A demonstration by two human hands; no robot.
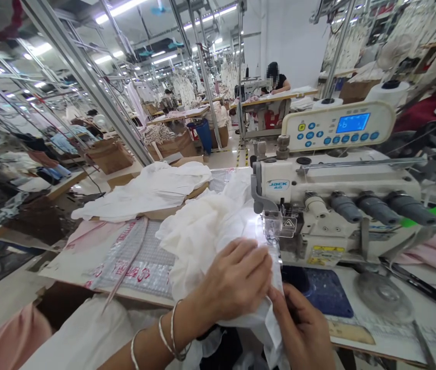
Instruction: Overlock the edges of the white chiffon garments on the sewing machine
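Note:
A thin white fabric garment lies bunched in front of the sewing head, with its right edge running under the lit presser foot of a JACK overlock sewing machine. My left hand, bangles on its wrist, is closed on the cloth just below the needle area, its fingertips bent together. Lower and to the right, my right hand pinches the fabric's edge between thumb and fingers. From there the cloth hangs down over the table's front edge. The fingertips of both hands are close together.
More white cloth is piled on the table's left, over bubble-wrap sheeting. Right of my hands are a dark blue pad, a round clear disc and black-handled scissors. Another person sits at a machine farther back.

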